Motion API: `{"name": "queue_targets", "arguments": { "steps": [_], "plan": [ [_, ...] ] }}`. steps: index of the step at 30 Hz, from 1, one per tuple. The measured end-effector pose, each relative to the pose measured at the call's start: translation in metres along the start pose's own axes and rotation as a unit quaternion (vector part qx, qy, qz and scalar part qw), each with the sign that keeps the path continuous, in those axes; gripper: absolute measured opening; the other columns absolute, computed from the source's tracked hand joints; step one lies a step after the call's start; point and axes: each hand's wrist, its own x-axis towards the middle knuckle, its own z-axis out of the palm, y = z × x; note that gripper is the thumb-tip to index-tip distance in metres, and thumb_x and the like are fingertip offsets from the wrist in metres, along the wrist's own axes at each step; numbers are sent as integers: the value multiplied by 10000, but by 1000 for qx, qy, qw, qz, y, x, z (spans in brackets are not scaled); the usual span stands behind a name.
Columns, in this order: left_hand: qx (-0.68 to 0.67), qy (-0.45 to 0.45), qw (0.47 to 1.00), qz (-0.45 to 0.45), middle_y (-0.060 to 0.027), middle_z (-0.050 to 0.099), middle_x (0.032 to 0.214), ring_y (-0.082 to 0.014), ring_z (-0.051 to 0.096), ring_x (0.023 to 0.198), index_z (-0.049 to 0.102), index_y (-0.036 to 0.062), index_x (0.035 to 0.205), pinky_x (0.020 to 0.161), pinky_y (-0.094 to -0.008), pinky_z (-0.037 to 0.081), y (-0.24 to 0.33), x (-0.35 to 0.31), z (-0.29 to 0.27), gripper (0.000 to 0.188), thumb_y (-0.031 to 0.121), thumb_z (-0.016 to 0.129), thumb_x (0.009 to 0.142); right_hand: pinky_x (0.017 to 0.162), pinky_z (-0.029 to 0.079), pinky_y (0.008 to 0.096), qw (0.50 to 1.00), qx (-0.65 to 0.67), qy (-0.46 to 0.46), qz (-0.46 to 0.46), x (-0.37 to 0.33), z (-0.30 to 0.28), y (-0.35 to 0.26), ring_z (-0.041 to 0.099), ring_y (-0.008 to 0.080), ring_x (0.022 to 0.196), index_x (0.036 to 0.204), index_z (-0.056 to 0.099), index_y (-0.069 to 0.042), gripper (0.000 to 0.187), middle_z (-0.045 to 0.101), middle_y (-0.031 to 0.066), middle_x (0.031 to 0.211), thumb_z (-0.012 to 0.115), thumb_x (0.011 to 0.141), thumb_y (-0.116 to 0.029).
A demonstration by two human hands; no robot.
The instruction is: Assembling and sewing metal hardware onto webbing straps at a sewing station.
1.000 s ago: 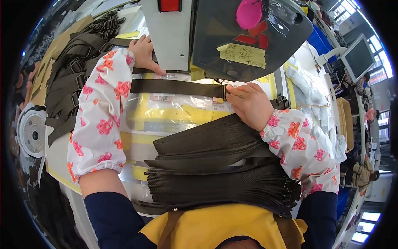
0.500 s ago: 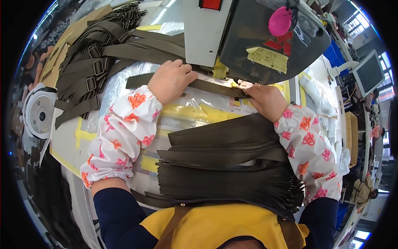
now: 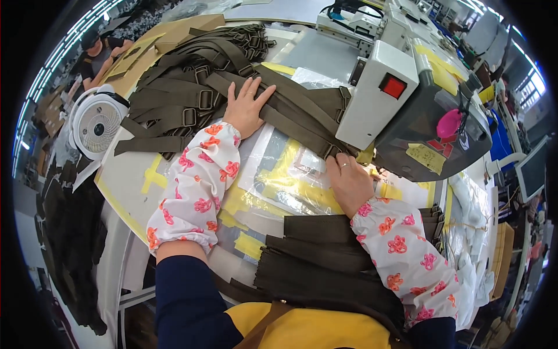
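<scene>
Dark olive webbing straps with metal slide buckles lie in a heap at the far left, and some reach right toward the sewing machine. My left hand rests on these straps with its fingers spread, holding nothing. Beneath its fingers a webbing strap slants to the right, ending in a buckle near the machine. My right hand is closed at that buckle end, its fingertips on the strap. Closer to me lies a stack of dark cut strips, partly under my right forearm.
A white fan stands at the left table edge, beside an open cardboard box. Yellow tape and plastic film cover the tabletop. Dark cloth hangs at the left. A monitor stands at the right; another person sits far left.
My view has shifted, with more of the far table showing. My left hand has gone from closed to spread on the straps. The strap's buckle end has moved left, out from the machine, with my right hand.
</scene>
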Motion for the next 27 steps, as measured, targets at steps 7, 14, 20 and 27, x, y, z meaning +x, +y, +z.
{"name": "queue_targets", "arguments": {
  "steps": [7,14,20,27],
  "plan": [
    [154,-24,968,-198,-97,242,1421,-380,194,1297,331,361,1323,911,-700,178,-42,-34,-30,684,332,633,710,651,461,320,1000,4,29,-7,0,3,8,553,226,806,953,529,-31,257,520,91,859,527,701,-80],
    [154,64,965,-202,-2,217,1440,-382,267,1266,354,390,1298,881,-656,306,-88,-31,-4,663,352,637,699,701,452,336,999,25,24,-1,-2,7,12,550,242,847,1024,535,-27,310,529,94,916,516,718,-73],
    [147,84,963,-212,10,215,1437,-370,266,1268,393,369,1271,884,-645,314,-100,-22,2,640,342,654,686,706,454,355,999,42,27,12,-1,9,10,544,264,848,1025,546,-20,302,535,107,939,512,726,-44],
    [161,92,953,-241,28,209,1440,-357,261,1277,395,381,1266,893,-640,305,-122,-9,15,618,364,649,703,698,458,367,997,77,19,26,-5,7,11,538,277,841,1018,550,-13,298,540,116,946,519,722,-18]
  ]
}}
